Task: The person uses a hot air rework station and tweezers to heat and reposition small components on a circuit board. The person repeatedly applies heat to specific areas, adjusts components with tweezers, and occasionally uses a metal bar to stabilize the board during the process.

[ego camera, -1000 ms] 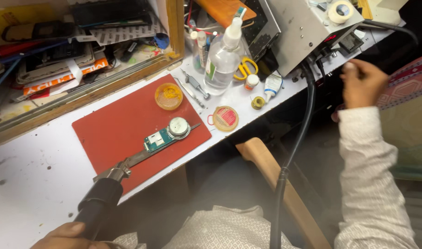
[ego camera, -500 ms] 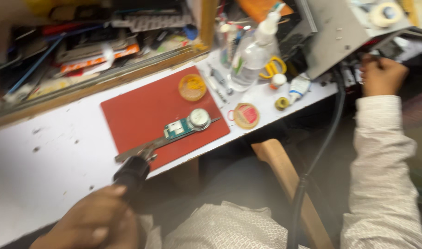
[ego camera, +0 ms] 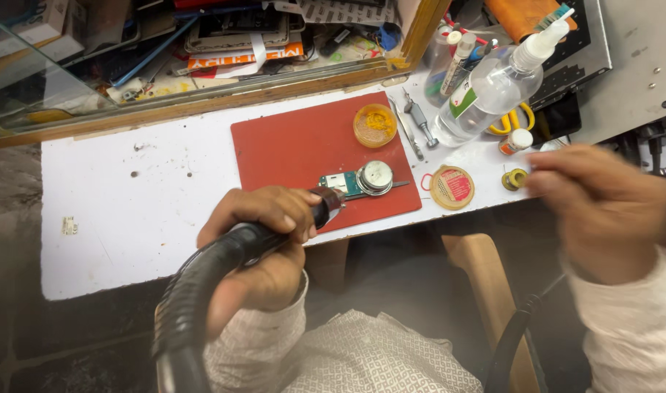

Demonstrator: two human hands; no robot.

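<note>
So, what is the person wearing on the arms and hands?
Both arms wear long, loose, whitish sleeves with a fine woven texture, ending at the wrists. The left hand and right hand are bare: no gloves. The right hand is motion-blurred, so rings or a watch cannot be told.

One red mat [ego camera: 304, 145]; one small circuit board [ego camera: 342, 183]; one round metal weight [ego camera: 374, 177]; two round tins [ego camera: 375, 124] [ego camera: 452, 187]; one clear spray bottle [ego camera: 491, 90]; one black hose tool [ego camera: 202, 280]; two hands [ego camera: 264, 244] [ego camera: 602, 207]
</note>
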